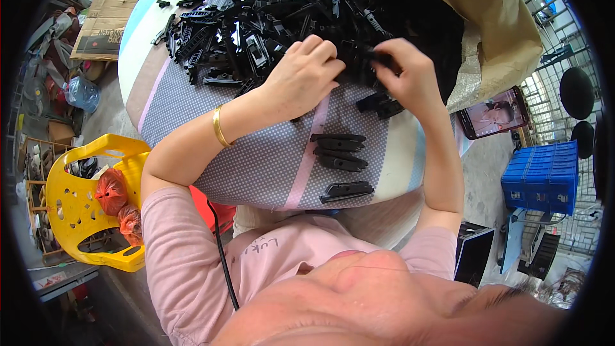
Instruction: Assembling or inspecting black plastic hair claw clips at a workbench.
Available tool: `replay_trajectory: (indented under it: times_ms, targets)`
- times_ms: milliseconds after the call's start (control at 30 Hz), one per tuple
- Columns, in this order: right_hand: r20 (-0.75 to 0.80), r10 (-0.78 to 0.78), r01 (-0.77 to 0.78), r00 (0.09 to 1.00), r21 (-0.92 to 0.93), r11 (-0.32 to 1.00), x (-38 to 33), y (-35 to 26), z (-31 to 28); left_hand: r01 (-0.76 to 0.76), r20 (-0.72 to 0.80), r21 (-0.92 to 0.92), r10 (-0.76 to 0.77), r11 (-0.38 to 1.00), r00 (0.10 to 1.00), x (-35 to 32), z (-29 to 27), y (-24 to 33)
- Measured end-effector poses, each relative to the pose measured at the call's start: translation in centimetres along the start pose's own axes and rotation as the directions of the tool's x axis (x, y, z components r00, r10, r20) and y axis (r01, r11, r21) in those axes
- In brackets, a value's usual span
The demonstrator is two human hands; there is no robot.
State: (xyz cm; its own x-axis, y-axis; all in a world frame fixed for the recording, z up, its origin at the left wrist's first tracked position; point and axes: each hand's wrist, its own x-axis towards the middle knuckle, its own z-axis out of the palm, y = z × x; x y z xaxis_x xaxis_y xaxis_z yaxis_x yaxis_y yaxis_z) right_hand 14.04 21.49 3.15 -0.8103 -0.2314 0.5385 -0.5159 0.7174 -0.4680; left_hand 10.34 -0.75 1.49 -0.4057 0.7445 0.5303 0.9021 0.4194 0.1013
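Observation:
Many small black plastic parts lie heaped on the cloth-covered round table. At the near side of the heap my left hand is closed, its fingers curled together. Whatever its fingertips may hold is lost against the dark pieces. A black plastic part is pinched between the thumb and fingers of my right hand, slightly blurred. Just below that hand rest a few more black pieces. Closer to me, several long black parts lie side by side, with another long black part near the table edge.
A brown sack lined with black spreads over the table's far right. A phone with a lit screen stands at the right edge, above a blue crate. On the left is a yellow chair holding red bags.

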Motion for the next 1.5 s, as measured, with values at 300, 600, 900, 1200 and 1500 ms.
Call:
replay_trajectory:
  times_ms: [300,600,900,1200,1500]
  targets:
    - [0.041,0.343,-0.218,0.938,0.841,0.495,0.0,-1.7,0.5,0.544,0.400,-0.821,-0.504,0.174,0.766,0.5,-2.1,-0.2]
    - [-0.143,-0.099,0.147,0.985,0.373,0.916,-0.9,-3.9,3.1,0.459,0.308,-0.874,-0.550,0.158,0.776,0.0,-0.5,0.4]
    - [-0.176,0.026,0.031,0.984,0.315,0.949,-1.6,-4.8,3.7,0.392,0.259,-0.912,-0.573,0.120,0.777,-0.5,-0.6,0.9]
    - [-0.174,-0.233,0.248,0.957,0.069,0.966,-1.7,-4.3,4.3,0.451,0.470,-0.878,-0.469,-0.160,0.748,-0.6,-1.2,-0.2]
    - [0.218,0.160,-0.213,0.963,0.247,0.945,-0.5,-4.2,1.7,0.385,0.270,-0.896,-0.417,0.221,0.868,-0.7,-2.2,-0.3]
